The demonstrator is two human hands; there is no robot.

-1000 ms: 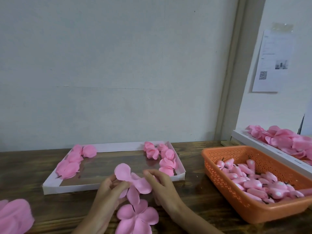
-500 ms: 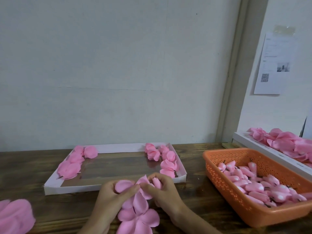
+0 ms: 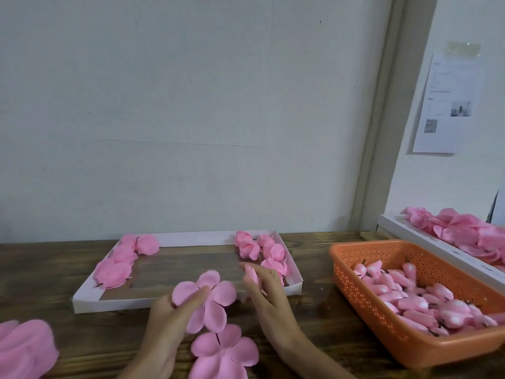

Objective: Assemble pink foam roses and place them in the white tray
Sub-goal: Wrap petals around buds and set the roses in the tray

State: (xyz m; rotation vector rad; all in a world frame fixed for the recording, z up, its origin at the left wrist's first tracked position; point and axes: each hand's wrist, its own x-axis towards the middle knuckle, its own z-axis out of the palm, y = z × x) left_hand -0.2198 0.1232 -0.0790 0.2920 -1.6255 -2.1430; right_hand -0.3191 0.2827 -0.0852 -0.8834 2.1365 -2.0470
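Your left hand (image 3: 169, 315) pinches a pink petal layer (image 3: 216, 296) just before the white tray (image 3: 114, 303); your right hand (image 3: 269, 294) grips a rose bud (image 3: 250, 273) beside it. Mid-assembly: next, likely push the bud through the petals' centre.

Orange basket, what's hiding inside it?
The orange basket holds a heap of pink foam buds, some with short dark stems poking out. The heap covers most of the basket's floor, so anything lying under the buds cannot be seen.
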